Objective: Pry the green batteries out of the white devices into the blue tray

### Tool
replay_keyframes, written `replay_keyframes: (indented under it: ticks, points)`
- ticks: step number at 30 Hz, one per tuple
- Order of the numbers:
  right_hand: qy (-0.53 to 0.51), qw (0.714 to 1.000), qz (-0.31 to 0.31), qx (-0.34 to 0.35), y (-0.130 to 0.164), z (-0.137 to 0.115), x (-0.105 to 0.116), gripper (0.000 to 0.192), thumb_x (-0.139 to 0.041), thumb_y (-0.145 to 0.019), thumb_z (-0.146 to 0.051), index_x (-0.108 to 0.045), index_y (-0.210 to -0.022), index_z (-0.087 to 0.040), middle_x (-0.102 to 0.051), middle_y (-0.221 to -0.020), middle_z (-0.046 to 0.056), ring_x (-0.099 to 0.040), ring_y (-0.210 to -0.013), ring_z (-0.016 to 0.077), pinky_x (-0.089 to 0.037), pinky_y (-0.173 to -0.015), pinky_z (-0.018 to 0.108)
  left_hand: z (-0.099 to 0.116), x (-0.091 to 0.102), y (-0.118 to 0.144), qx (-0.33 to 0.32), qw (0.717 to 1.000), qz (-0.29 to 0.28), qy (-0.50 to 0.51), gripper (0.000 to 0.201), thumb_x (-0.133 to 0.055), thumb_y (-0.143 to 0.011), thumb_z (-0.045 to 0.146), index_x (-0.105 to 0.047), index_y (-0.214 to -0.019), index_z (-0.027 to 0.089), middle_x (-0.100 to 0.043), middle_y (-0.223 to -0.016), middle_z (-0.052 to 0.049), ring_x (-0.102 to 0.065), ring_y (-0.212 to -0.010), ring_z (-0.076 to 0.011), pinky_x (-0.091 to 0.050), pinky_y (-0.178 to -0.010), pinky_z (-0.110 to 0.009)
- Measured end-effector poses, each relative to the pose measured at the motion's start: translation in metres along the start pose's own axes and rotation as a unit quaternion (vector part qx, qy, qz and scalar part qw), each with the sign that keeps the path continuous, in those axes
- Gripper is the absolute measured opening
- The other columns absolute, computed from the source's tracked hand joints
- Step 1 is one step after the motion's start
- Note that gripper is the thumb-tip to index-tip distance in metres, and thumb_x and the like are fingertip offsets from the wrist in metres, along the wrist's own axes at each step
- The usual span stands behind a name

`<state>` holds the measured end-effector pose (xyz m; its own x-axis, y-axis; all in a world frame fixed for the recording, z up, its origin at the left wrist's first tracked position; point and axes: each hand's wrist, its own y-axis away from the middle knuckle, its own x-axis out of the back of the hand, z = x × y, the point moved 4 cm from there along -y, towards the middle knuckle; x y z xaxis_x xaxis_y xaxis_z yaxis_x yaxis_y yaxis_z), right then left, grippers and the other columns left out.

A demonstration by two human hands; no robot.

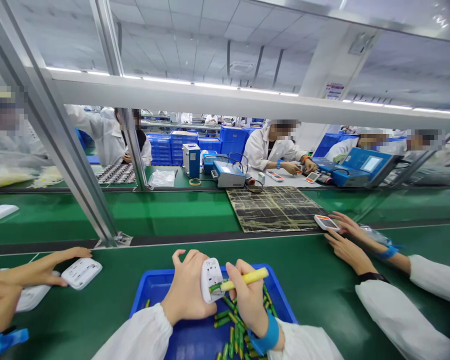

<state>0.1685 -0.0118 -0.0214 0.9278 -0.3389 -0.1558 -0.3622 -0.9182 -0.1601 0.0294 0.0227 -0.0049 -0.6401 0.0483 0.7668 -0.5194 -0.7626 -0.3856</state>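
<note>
My left hand [189, 285] is closed around a white plastic device housing [211, 272], held tilted with its slotted side facing me. Pinched in my right hand [249, 295] is a yellow pen-like tool [249, 278], whose tip meets the housing's lower part. A small green battery [214, 288] shows at that spot; whether it is seated in the housing I cannot tell. Both hands are above a blue tray [198, 342], where several green and yellow batteries [234, 332] lie loose, mostly toward the right. My right wrist wears a blue band [266, 336].
At left, a co-worker's hand [41, 270] touches a white housing [81, 273]. At right, another person's hands [350, 240] are by an orange-and-white device [326, 223] on a dark gridded mat [277, 207]. A metal post [86, 185] rises at left; co-workers sit beyond the green belt [172, 212].
</note>
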Motion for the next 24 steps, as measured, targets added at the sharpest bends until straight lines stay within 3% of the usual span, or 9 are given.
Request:
replay_keyframes:
  ticks: [9, 12, 14, 17, 19, 21, 24]
  points:
    - [0.047, 0.998, -0.025, 0.043, 0.002, 0.002, -0.003, 0.043, -0.054, -0.085, -0.044, -0.034, -0.054, -0.023, -0.036, -0.036, -0.008, -0.034, -0.033, 0.0082, -0.027, -0.036, 0.020, -0.001, -0.003, 0.001, 0.002, 1.000, -0.005, -0.015, 0.051, -0.060, -0.044, 0.027, -0.051, -0.093, 0.021, -0.055, -0.090, -0.002, -0.050, -0.089, -0.0242, -0.021, -0.094, -0.050]
    - [0.125, 0.986, -0.036, 0.101, 0.005, -0.002, -0.005, 0.042, -0.047, -0.090, -0.037, -0.032, -0.054, -0.023, -0.034, -0.038, -0.008, -0.035, -0.034, 0.0082, -0.026, -0.038, 0.021, -0.001, -0.003, 0.002, 0.006, 0.999, -0.010, -0.035, 0.048, -0.059, -0.044, 0.028, -0.051, -0.091, 0.020, -0.055, -0.090, -0.003, -0.049, -0.088, -0.0237, -0.021, -0.094, -0.050]
    - [0.227, 0.953, -0.039, 0.195, 0.011, -0.011, -0.008, 0.040, -0.044, -0.091, -0.027, -0.031, -0.054, -0.022, -0.035, -0.041, -0.007, -0.035, -0.037, 0.0083, -0.024, -0.041, 0.023, 0.001, -0.003, 0.002, 0.002, 0.999, -0.013, -0.051, 0.043, -0.059, -0.046, 0.029, -0.051, -0.088, 0.020, -0.055, -0.087, -0.003, -0.048, -0.086, -0.0235, -0.021, -0.093, -0.050]
    - [0.348, 0.860, -0.064, 0.367, 0.027, -0.027, -0.019, 0.035, -0.043, -0.087, -0.014, -0.033, -0.055, -0.021, -0.038, -0.046, -0.005, -0.036, -0.041, 0.0095, -0.022, -0.047, 0.027, 0.004, -0.004, 0.002, -0.023, 0.996, -0.012, -0.080, 0.032, -0.057, -0.054, 0.034, -0.051, -0.082, 0.020, -0.054, -0.084, -0.003, -0.048, -0.084, -0.0232, -0.021, -0.092, -0.051]
    - [0.379, 0.808, -0.082, 0.443, 0.039, -0.035, -0.026, 0.031, -0.042, -0.084, -0.010, -0.037, -0.056, -0.021, -0.041, -0.046, -0.003, -0.036, -0.042, 0.0108, -0.022, -0.048, 0.029, 0.005, -0.006, 0.002, -0.045, 0.994, -0.010, -0.097, 0.029, -0.056, -0.058, 0.035, -0.052, -0.082, 0.020, -0.054, -0.082, -0.003, -0.047, -0.082, -0.0226, -0.021, -0.092, -0.051]
    - [0.405, 0.778, -0.086, 0.473, 0.046, -0.038, -0.031, 0.028, -0.041, -0.082, -0.009, -0.041, -0.056, -0.020, -0.044, -0.046, -0.002, -0.037, -0.042, 0.0119, -0.021, -0.049, 0.030, 0.006, -0.009, 0.003, -0.065, 0.992, -0.013, -0.106, 0.031, -0.057, -0.059, 0.038, -0.053, -0.084, 0.020, -0.054, -0.082, -0.003, -0.047, -0.081, -0.0222, -0.022, -0.092, -0.051]
    - [0.476, 0.746, -0.069, 0.461, 0.042, -0.034, -0.034, 0.025, -0.038, -0.081, -0.013, -0.049, -0.059, -0.019, -0.050, -0.047, 0.002, -0.041, -0.043, 0.0144, -0.020, -0.050, 0.032, 0.009, -0.014, 0.007, -0.105, 0.988, -0.022, -0.108, 0.034, -0.058, -0.057, 0.040, -0.054, -0.085, 0.021, -0.055, -0.083, -0.003, -0.048, -0.081, -0.0226, -0.020, -0.092, -0.053]
